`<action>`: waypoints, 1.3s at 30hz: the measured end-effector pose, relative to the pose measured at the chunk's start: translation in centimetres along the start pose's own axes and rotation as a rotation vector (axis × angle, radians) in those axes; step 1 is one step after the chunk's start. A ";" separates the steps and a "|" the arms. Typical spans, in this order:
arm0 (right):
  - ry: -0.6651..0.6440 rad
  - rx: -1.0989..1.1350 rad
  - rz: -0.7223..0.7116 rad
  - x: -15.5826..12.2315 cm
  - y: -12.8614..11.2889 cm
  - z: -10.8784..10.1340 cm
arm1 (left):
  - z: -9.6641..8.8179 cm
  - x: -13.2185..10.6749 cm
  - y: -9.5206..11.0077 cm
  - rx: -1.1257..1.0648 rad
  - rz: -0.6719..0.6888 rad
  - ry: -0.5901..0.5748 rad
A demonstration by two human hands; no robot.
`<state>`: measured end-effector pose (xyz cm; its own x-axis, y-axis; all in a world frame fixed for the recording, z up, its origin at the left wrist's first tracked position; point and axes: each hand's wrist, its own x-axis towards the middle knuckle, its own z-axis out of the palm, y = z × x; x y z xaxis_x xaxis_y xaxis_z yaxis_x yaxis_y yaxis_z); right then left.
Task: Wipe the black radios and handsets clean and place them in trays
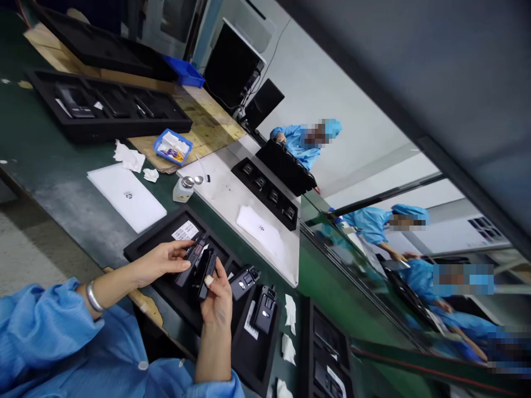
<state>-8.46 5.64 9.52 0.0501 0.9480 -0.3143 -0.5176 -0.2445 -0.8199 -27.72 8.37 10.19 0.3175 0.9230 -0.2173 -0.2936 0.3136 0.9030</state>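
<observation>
black tray point(258, 354) holds two handsets point(265, 312) at three o'clock; left hand point(166, 260) grips dark unit point(194, 257), right hand point(218, 298) dark slab point(209, 265).

Green bench point(47, 160) (scuffed) carries black trays point(155, 239), white sheets point(120, 193), crumpled tissues point(129, 158).

White bottle point(181, 193) near 1 small blue tray point(167, 158).
</observation>
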 end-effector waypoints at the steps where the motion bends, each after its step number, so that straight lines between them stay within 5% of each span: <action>1: 0.003 0.043 -0.018 -0.4 0.3 0.1 | 0.4 0.2 -0.2 0.016 0.011 0.000; 9: 0.099 0.149 -0.083 -1.2 2.1 0.5 | 2.8 1.4 -0.6 0.137 0.043 -0.045; 39: 0.130 0.107 -0.193 -1.0 2.6 0.5 | 3.2 1.2 0.0 0.281 0.026 -0.072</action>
<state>-10.24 4.15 7.94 0.2628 0.9392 -0.2210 -0.5749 -0.0316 -0.8176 -24.49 8.80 11.12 0.3796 0.9085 -0.1747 -0.0444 0.2065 0.9774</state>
